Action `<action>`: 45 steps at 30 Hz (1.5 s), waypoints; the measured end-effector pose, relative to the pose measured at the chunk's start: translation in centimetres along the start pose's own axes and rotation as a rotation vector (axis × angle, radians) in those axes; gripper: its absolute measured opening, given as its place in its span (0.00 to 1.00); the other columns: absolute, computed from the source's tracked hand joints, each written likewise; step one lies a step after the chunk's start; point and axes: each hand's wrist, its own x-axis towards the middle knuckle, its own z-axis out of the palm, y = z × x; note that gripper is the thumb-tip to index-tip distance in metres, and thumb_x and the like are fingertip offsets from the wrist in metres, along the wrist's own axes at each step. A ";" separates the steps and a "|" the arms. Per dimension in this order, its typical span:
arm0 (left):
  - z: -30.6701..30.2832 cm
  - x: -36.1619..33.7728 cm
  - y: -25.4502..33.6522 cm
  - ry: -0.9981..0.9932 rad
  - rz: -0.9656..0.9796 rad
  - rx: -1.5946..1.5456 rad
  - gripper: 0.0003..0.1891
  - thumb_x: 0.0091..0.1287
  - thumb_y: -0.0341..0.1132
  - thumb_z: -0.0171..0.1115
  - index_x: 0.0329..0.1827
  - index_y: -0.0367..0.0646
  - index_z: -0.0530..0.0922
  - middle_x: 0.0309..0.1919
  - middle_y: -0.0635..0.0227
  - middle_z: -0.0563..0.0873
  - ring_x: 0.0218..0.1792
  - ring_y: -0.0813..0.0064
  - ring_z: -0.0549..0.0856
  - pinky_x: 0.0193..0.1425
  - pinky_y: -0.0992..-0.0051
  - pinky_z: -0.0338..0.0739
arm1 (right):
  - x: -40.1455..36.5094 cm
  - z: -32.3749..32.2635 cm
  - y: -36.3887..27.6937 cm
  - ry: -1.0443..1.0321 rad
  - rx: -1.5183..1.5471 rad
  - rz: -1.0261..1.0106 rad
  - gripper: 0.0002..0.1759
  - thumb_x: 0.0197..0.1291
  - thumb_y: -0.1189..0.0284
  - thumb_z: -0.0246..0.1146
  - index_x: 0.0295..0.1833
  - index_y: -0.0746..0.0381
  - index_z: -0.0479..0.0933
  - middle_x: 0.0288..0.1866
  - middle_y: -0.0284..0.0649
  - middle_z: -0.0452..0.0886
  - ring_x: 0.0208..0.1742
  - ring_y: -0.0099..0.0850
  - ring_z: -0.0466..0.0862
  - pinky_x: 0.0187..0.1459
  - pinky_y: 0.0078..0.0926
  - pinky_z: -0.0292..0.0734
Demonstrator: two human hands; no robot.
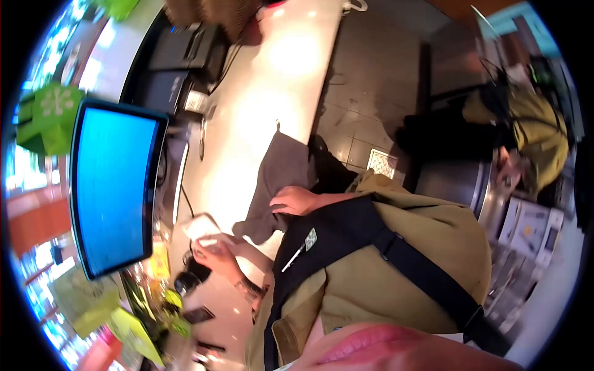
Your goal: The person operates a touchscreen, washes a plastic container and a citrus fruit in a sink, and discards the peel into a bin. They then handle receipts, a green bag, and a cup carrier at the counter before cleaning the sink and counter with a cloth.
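Note:
A dark grey cloth (281, 162) lies along the inner edge of the pale counter, beside my apron (322, 238). On its lower part, my right hand (296, 201) has its fingers curled and closed against the fabric. Farther over the counter is my left hand (216, 258), its fingers bent around something small and whitish, too blurred to name. Just beyond those fingers is a pale, flat, rounded-corner object (201, 227). A pen and a small green badge (310, 238) are on the apron.
A lit monitor (114, 191) stands beyond my left hand. Black machines (185, 49) sit farther along the counter (247, 111). A dark phone-like object (198, 315) and clutter are nearby. Another person (538, 130) bends at a work surface behind me.

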 end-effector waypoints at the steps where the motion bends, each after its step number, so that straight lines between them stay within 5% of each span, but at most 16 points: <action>1: -1.0 0.1 0.7 -0.010 -0.019 0.098 0.39 0.49 0.33 0.68 0.67 0.54 0.62 0.62 0.40 0.61 0.57 0.42 0.69 0.60 0.57 0.67 | -1.2 -1.1 -1.4 0.106 0.008 0.145 0.13 0.58 0.61 0.62 0.42 0.59 0.77 0.37 0.48 0.80 0.39 0.46 0.80 0.38 0.38 0.75; 5: -3.1 0.4 3.1 -0.019 0.126 0.396 0.39 0.52 0.45 0.67 0.68 0.52 0.61 0.64 0.36 0.58 0.59 0.38 0.65 0.61 0.51 0.63 | -7.7 -7.2 -6.3 0.541 0.105 0.515 0.14 0.57 0.61 0.63 0.41 0.61 0.77 0.32 0.49 0.81 0.35 0.45 0.82 0.36 0.37 0.75; 9: -4.7 0.2 10.9 0.090 0.642 -0.235 0.35 0.55 0.43 0.68 0.65 0.43 0.65 0.64 0.47 0.64 0.62 0.48 0.66 0.65 0.56 0.62 | -17.4 -8.9 -9.2 0.919 -0.115 0.522 0.20 0.53 0.65 0.65 0.50 0.61 0.71 0.32 0.47 0.81 0.35 0.43 0.83 0.36 0.32 0.77; 11: -4.5 -3.9 17.7 -0.436 0.782 -0.748 0.40 0.49 0.38 0.74 0.65 0.39 0.65 0.63 0.55 0.68 0.63 0.58 0.67 0.66 0.60 0.61 | -22.7 -10.0 -15.2 0.790 0.170 0.696 0.29 0.49 0.69 0.64 0.57 0.63 0.64 0.37 0.50 0.81 0.39 0.44 0.82 0.41 0.34 0.76; 15: -7.7 -20.8 30.4 -1.252 1.482 -0.849 0.46 0.44 0.32 0.77 0.67 0.36 0.60 0.64 0.58 0.67 0.65 0.66 0.66 0.67 0.68 0.61 | -33.8 -6.7 -19.4 1.114 0.196 0.475 0.29 0.51 0.74 0.64 0.59 0.66 0.64 0.48 0.48 0.77 0.49 0.34 0.78 0.50 0.28 0.73; 19: -3.6 -39.2 33.1 -1.738 1.445 -0.645 0.35 0.46 0.32 0.76 0.57 0.35 0.69 0.49 0.57 0.80 0.48 0.69 0.79 0.53 0.73 0.74 | -50.1 -3.7 -23.8 1.609 0.393 0.336 0.23 0.53 0.70 0.66 0.55 0.64 0.70 0.45 0.38 0.79 0.47 0.25 0.77 0.49 0.24 0.72; 21: -5.1 -48.4 33.3 -1.931 1.353 -0.680 0.21 0.52 0.30 0.72 0.46 0.34 0.73 0.40 0.60 0.83 0.40 0.74 0.80 0.47 0.72 0.75 | -58.0 0.1 -24.9 1.848 0.349 0.492 0.22 0.54 0.74 0.66 0.54 0.65 0.72 0.46 0.35 0.78 0.49 0.21 0.75 0.51 0.22 0.71; 25: -8.6 -61.3 34.2 -1.803 1.965 -0.402 0.17 0.57 0.34 0.68 0.42 0.31 0.75 0.33 0.56 0.83 0.36 0.75 0.79 0.43 0.73 0.74 | -68.4 8.8 -28.1 2.255 0.453 0.652 0.19 0.56 0.72 0.65 0.53 0.64 0.74 0.44 0.33 0.79 0.42 0.20 0.76 0.44 0.21 0.74; 29: -11.4 -69.5 34.1 -1.962 1.969 -0.243 0.13 0.61 0.33 0.64 0.42 0.33 0.76 0.34 0.58 0.83 0.36 0.79 0.77 0.42 0.75 0.73 | -72.7 14.9 -33.3 2.553 -0.012 1.370 0.29 0.51 0.59 0.69 0.53 0.65 0.71 0.39 0.42 0.78 0.36 0.26 0.78 0.40 0.25 0.76; 31: -9.5 -73.0 35.4 -2.113 1.767 -0.405 0.10 0.64 0.30 0.61 0.41 0.31 0.76 0.36 0.68 0.81 0.38 0.81 0.75 0.43 0.76 0.72 | -75.6 17.0 -34.4 2.568 0.034 1.571 0.29 0.53 0.58 0.66 0.53 0.67 0.71 0.43 0.44 0.78 0.38 0.31 0.79 0.42 0.28 0.77; 32: -9.3 -74.5 37.3 -1.888 1.914 -0.473 0.12 0.64 0.34 0.61 0.39 0.31 0.73 0.24 0.67 0.77 0.29 0.79 0.71 0.35 0.76 0.71 | -77.0 17.8 -34.8 2.561 0.046 1.617 0.28 0.53 0.59 0.66 0.53 0.67 0.71 0.43 0.45 0.78 0.40 0.32 0.80 0.42 0.28 0.77; 35: -9.6 -77.9 42.0 -1.737 1.642 -0.767 0.15 0.63 0.35 0.63 0.41 0.30 0.73 0.32 0.60 0.78 0.34 0.76 0.74 0.41 0.74 0.71 | -78.1 18.2 -35.4 2.549 -0.181 1.779 0.24 0.53 0.63 0.65 0.51 0.67 0.71 0.42 0.46 0.78 0.43 0.37 0.79 0.43 0.30 0.76; 39: -4.4 -82.5 48.9 -0.971 1.875 -0.972 0.23 0.56 0.35 0.67 0.50 0.29 0.72 0.44 0.50 0.77 0.47 0.56 0.76 0.55 0.65 0.69 | -80.2 18.6 -32.0 2.275 -0.027 1.962 0.22 0.53 0.66 0.64 0.50 0.67 0.71 0.42 0.48 0.79 0.37 0.37 0.81 0.41 0.29 0.77; 41: 1.8 -85.2 51.6 -0.810 2.064 -0.825 0.25 0.60 0.39 0.61 0.56 0.32 0.70 0.52 0.44 0.72 0.53 0.46 0.71 0.61 0.59 0.64 | -81.6 16.6 -30.2 2.163 0.229 1.891 0.21 0.53 0.68 0.64 0.50 0.68 0.72 0.44 0.51 0.79 0.41 0.44 0.81 0.44 0.36 0.77; 43: 13.5 -87.4 53.3 -0.324 2.433 -0.292 0.29 0.66 0.50 0.51 0.66 0.43 0.65 0.65 0.42 0.62 0.62 0.40 0.64 0.66 0.53 0.58 | -83.1 13.9 -29.8 1.899 0.347 1.874 0.21 0.53 0.70 0.63 0.51 0.68 0.72 0.45 0.52 0.79 0.46 0.47 0.80 0.46 0.38 0.76; 45: 11.5 -90.1 54.3 -0.405 2.285 -0.200 0.31 0.67 0.57 0.40 0.72 0.55 0.58 0.71 0.46 0.51 0.66 0.32 0.54 0.68 0.44 0.50 | -85.2 11.2 -29.2 1.778 0.137 1.736 0.21 0.52 0.72 0.62 0.53 0.68 0.71 0.48 0.54 0.78 0.50 0.49 0.78 0.50 0.39 0.74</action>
